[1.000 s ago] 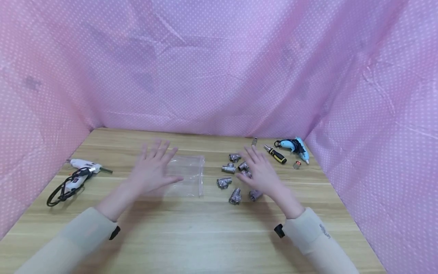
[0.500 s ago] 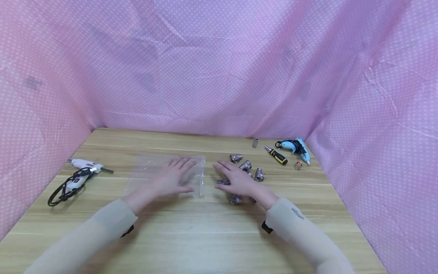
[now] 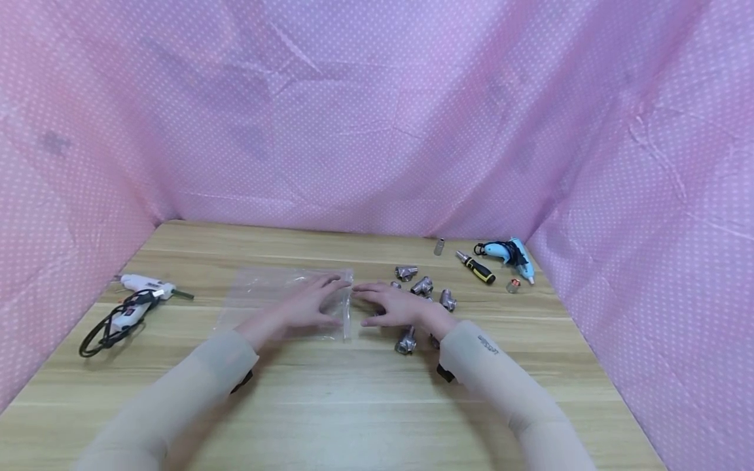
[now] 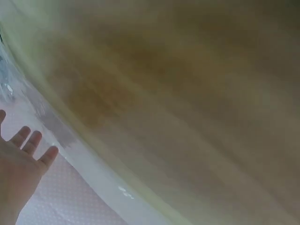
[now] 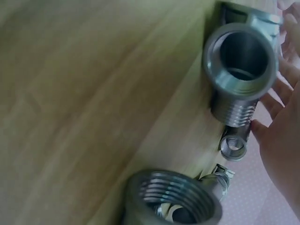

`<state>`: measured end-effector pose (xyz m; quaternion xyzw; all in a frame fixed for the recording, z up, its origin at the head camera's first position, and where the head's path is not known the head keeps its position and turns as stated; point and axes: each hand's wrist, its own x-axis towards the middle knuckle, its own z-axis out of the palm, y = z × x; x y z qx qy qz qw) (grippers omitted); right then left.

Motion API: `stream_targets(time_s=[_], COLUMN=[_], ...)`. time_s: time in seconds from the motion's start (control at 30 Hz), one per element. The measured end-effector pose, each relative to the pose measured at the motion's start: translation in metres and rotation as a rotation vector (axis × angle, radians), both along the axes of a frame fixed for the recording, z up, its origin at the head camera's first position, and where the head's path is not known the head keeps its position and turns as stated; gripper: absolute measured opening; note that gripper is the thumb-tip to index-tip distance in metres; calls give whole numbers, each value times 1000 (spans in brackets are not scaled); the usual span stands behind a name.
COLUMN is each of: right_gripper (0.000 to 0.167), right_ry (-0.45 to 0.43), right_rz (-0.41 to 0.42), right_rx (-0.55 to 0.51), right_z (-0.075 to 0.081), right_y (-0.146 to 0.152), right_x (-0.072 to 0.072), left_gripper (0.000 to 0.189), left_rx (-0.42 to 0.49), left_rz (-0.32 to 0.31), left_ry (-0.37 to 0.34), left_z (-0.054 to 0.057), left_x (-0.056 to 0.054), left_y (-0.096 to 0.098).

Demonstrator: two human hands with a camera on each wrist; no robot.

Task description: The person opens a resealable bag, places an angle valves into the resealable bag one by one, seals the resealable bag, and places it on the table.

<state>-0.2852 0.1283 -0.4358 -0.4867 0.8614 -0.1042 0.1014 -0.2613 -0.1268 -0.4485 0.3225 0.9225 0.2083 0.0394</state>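
My left hand hovers over the right part of a clear zip bag that lies flat, its fingers spread and holding nothing. In the left wrist view that hand shows loose, parted fingers near the bag's edge. Facing it, my right hand reaches between the bag's zip edge and several metal tee pipe fittings, partly covering some of them. The right wrist view has a threaded tee fitting close up, beside the right hand; whether they touch I cannot tell.
A white glue gun with a black cord lies at the left. At the back right are a light blue glue gun, a black and yellow screwdriver, a small metal cylinder and a small metal piece with orange. Pink dotted cloth surrounds the table.
Both hands have come inward toward each other from a wider, raised position, the left one moving right over the bag and the right one moving left. The bag and fittings appear to stay put.
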Motion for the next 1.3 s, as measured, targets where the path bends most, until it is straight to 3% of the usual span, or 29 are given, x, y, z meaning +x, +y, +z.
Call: stream_targets(time_s=[0.27,0.43,0.63,0.77,0.9,1.13,1.17,1.3], right_gripper=[60,56,54,54,52,49,48,44], right_ry=[93,115,127,118,118,113,114,126], right_rz=[125,131,141,147,123,87,86,95], right_rx=[50,55,50,43,49,70,73,80], right_z=[-5,-10,-11,-11,-10,-9,-9,-6], right_y=[-2,-1,-1,-2,-5,-15,-16,-19], right_x=[-6,-7,-7,-8,-11,-15,-16,-15], left_gripper=[83,76,69,46,16,7,6,7], left_rx=[-29,-36,31,44,105,150,156,247], left_rz=[-57,-89,-93,-119,-128,-142,-140,-64], left_ry=[-57,-50,-59,11,-13,11,3,-252], left_z=[3,4,2,0,0,1,1,11], left_x=[-8,-11,-12,-14,-14,-15,-14,-7], left_y=[2,1,-9,-16,-21,-22,-22,-26])
